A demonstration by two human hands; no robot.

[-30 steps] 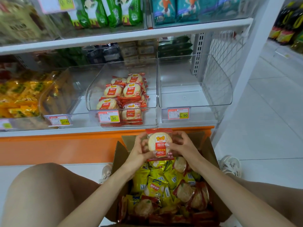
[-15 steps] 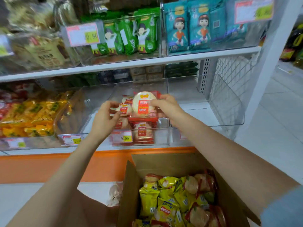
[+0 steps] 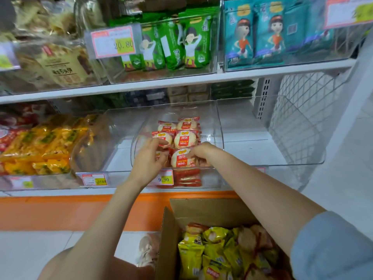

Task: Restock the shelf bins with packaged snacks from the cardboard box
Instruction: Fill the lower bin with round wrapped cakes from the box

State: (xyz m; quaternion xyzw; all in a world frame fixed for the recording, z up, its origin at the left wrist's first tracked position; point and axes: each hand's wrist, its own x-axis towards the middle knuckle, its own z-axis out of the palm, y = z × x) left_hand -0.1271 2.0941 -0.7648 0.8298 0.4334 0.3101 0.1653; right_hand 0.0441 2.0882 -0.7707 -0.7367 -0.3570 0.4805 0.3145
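A clear shelf bin (image 3: 219, 128) on the lower shelf holds stacked red-and-white rice cracker packs (image 3: 185, 138). Both hands reach over its front rim. My right hand (image 3: 200, 153) pinches the right side of the front cracker pack (image 3: 180, 158), which lies on the front stack. My left hand (image 3: 148, 160) touches the packs on the bin's left side with curled fingers. Below, the open cardboard box (image 3: 171, 229) holds yellow chip bags (image 3: 190, 257) and more cracker packs (image 3: 246, 239).
An empty clear bin (image 3: 272, 138) stands right of the cracker bin, beside a wire mesh panel (image 3: 298, 110). Left bins hold yellow snack packs (image 3: 40, 144). The upper shelf carries green packs (image 3: 181, 43) and teal packs (image 3: 254, 33). Price tag 9.90 (image 3: 164, 178) hangs in front.
The cracker pack has gone from above the box, up to the bin, and now lies on the front stack. Both hands followed it down into the bin.
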